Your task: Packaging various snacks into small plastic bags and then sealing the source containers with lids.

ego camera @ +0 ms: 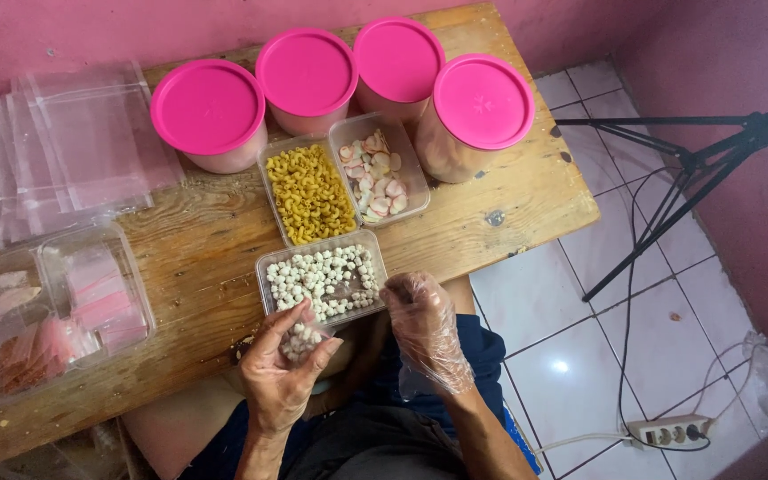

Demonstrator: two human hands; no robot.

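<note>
My left hand [279,369] holds a small clear plastic bag [302,340] partly filled with small white round snacks, just below the table's front edge. My right hand [424,329], covered by a clear plastic glove, is bunched with fingers together beside a clear rectangular tray of the same white snacks [322,280]. Whether it pinches any snacks I cannot tell. Behind that tray stand a tray of yellow curled snacks [309,193] and a tray of pink-and-white pieces [377,172].
Several round tubs with pink lids [209,108] line the back of the wooden table [197,258]. A stack of clear bags [68,142] lies at the left, with clear containers of filled packets [46,311]. A tripod [686,178] and power strip [668,433] stand on the tiled floor.
</note>
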